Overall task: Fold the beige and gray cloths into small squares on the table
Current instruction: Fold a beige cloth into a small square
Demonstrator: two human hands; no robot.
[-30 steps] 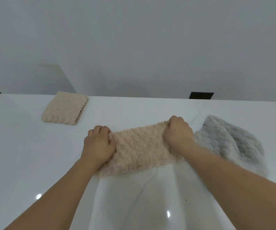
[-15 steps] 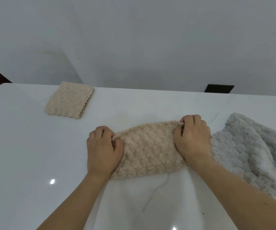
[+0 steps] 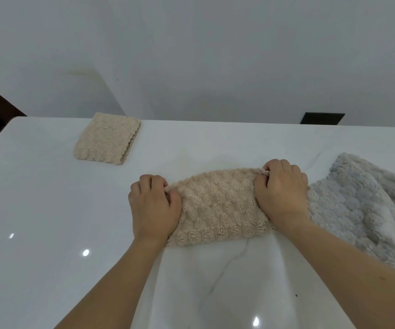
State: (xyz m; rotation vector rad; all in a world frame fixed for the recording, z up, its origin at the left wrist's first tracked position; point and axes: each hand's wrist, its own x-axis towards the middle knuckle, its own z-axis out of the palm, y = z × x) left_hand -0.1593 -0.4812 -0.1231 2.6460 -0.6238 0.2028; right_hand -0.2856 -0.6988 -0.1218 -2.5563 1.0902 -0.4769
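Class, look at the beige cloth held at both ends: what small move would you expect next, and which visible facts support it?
Probably bring one end over to the other, halving it. The left hand and right hand each pinch a far corner of the beige cloth, which lies as a wide strip, not yet square like the folded beige cloth.

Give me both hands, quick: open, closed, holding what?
Left hand: closed, gripping the beige cloth at its left end.
Right hand: closed, gripping its right end.
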